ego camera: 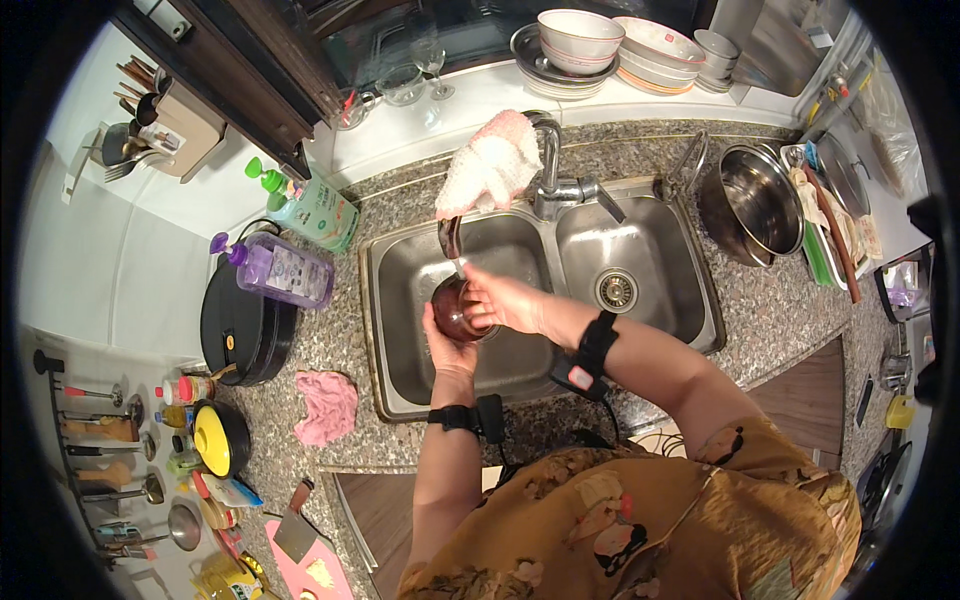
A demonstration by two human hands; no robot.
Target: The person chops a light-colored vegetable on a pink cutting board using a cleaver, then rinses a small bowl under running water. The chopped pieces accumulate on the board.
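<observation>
A round, glossy dark-red object (452, 309) is between my hands over the left sink basin (517, 375). I cannot tell whether it is a vegetable or a vessel. My left hand (452, 349) supports it from below and the left. My right hand (506, 298) lies against its right side, fingers spread over the surface. Water runs down just above it from the chrome faucet (551, 161), whose spout end is partly covered by a pink-and-white cloth (491, 165).
The right basin (600, 225) has a strainer drain. Soap bottles (289, 270) and a black lidded appliance (244, 322) stand left, near a pink cloth (326, 407). A cleaver (296, 536) lies on a pink cutting board (330, 559). A steel pot (750, 206) is right; stacked bowls (577, 41) sit behind.
</observation>
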